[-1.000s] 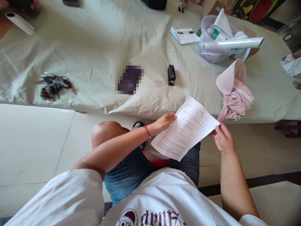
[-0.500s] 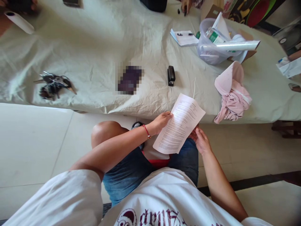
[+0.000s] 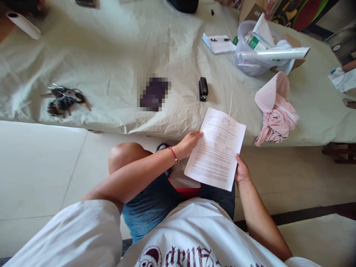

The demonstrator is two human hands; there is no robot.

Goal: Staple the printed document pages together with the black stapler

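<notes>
A printed sheet of paper (image 3: pixel 218 150) is held over my lap, its far end near the table edge. My left hand (image 3: pixel 190 144) grips its left edge, thumb on top and the other fingers mostly hidden beneath. At the lower right edge, my right hand (image 3: pixel 241 170) holds the sheet with the thumb at its margin; the fingers behind the paper are hidden. Just beyond the sheet, a black stapler (image 3: pixel 203 89) rests on the cloth-covered table. Whether the paper is one sheet or more, I cannot tell.
The cloth-covered table (image 3: pixel 111 74) bears a pixelated dark item (image 3: pixel 155 94), keys (image 3: pixel 66 97), pink fabric (image 3: pixel 278 111), a notepad with pens (image 3: pixel 221 44) and a clear plastic tub (image 3: pixel 247 63) with a roll across it. A white cylinder (image 3: pixel 23 26) lies at far left.
My right hand has closed on the paper's right edge, and the sheet now lies flatter and faces me more fully. A person's hand at the table's far side has gone from view.
</notes>
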